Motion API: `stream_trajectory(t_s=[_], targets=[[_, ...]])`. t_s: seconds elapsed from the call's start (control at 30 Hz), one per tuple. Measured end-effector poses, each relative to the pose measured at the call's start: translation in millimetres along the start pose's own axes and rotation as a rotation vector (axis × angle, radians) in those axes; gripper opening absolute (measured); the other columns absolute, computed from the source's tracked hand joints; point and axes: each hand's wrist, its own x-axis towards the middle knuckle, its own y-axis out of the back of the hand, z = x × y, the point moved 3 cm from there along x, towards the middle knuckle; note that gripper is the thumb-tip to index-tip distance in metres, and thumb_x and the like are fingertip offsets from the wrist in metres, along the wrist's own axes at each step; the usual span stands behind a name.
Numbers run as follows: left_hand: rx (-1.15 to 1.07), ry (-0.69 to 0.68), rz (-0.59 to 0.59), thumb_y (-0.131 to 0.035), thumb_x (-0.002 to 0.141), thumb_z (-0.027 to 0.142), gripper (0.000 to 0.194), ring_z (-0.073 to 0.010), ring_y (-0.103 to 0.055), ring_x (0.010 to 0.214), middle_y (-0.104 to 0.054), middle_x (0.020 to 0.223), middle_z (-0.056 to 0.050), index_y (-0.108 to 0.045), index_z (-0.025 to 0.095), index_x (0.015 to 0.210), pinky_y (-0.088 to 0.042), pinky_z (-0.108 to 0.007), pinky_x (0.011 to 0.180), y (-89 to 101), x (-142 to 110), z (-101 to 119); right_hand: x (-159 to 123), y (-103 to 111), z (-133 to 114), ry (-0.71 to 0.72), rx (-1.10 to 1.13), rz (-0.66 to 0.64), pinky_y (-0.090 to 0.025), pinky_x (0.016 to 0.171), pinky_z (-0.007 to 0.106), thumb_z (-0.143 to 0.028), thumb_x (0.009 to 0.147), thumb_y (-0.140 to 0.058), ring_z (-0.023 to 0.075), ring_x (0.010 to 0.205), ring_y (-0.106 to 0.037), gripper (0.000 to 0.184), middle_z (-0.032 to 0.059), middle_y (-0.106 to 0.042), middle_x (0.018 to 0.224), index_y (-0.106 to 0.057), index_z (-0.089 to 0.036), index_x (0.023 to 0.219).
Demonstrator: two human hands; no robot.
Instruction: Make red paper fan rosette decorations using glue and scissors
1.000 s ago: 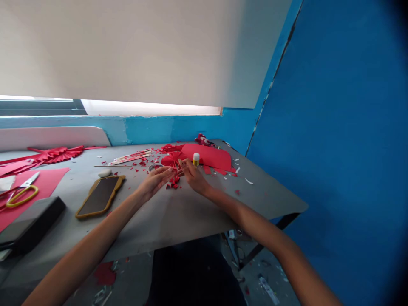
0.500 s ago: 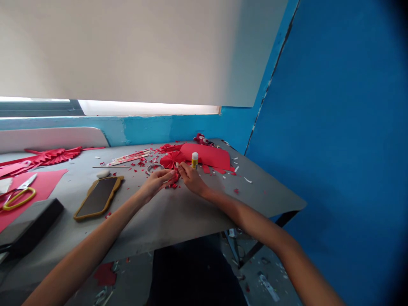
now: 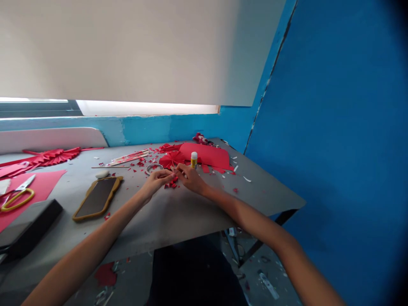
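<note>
My left hand [image 3: 157, 180] and my right hand [image 3: 191, 178] meet over the table, fingertips pinched close together. Whatever lies between them is too small to make out. Just beyond the fingertips is a pleated red paper fan [image 3: 171, 159], its lower end partly hidden by my fingers. A roll of tape [image 3: 153, 168] lies on its side left of the fan. Close behind my right hand an uncapped-looking glue stick [image 3: 194, 160] with a white top stands upright. Small red paper scraps [image 3: 172, 183] lie under my hands.
Red paper [image 3: 207, 155] and a small plush toy [image 3: 200, 138] lie at the back right. Wrapped sticks [image 3: 129, 157] are behind the tape. To the left are a phone [image 3: 98, 197], yellow-handled scissors [image 3: 19, 197], a dark case [image 3: 30, 227] and folded red paper [image 3: 57, 156].
My right fingertips have moved slightly left and toward me, from the base of the fan to my left fingertips. The view has shifted a little.
</note>
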Motion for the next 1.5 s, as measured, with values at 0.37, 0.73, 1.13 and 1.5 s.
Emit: stream_trajectory(t_s=[0.37,0.73,1.13,1.5], targets=[[0.093,-0.091,-0.031,-0.073,0.070,0.047,0.034,-0.0131,-0.053,0.063,-0.060,0.068,-0.001,-0.064,0.014,0.076,-0.038,-0.023,0.058,-1.7,5,-2,0,-5,5,-0.100,0.140,-0.038,-0.030,0.054,0.022,-0.036,0.095,-0.038,0.0100,0.055,-0.042,0.031,-0.0044,-0.043,0.059,-0.042,-0.019,0.069],[0.246,-0.298,-0.085,-0.072,0.072,0.043,0.032,-0.0149,-0.056,0.069,-0.058,0.076,-0.004,-0.063,0.014,0.066,-0.046,-0.024,0.060,0.9,10,-13,-5,-1,-6,0.091,-0.322,-0.156,-0.027,0.060,0.024,-0.024,0.095,-0.044,0.0118,0.064,-0.051,0.022,0.0019,-0.059,0.069,-0.058,-0.016,0.080],[0.429,-0.219,-0.006,-0.061,0.080,0.046,0.034,-0.0204,-0.063,0.079,-0.069,0.085,-0.007,-0.067,0.016,0.091,-0.049,-0.030,0.073,27.9,15,-4,0,0,5,-0.027,-0.118,0.001,-0.030,0.059,0.022,-0.033,0.099,-0.038,0.0113,0.061,-0.048,0.027,-0.0027,-0.050,0.065,-0.052,-0.018,0.080],[1.102,0.069,0.088,-0.057,0.077,0.040,0.023,-0.0285,-0.063,0.083,-0.067,0.083,-0.010,-0.064,0.019,0.080,-0.044,-0.035,0.076,98.4,28,-45,5,0,23,0.064,-0.158,-0.071,-0.039,0.086,0.030,-0.033,0.087,-0.063,0.0165,0.091,-0.055,0.016,0.0042,-0.059,0.090,-0.061,-0.017,0.081]])
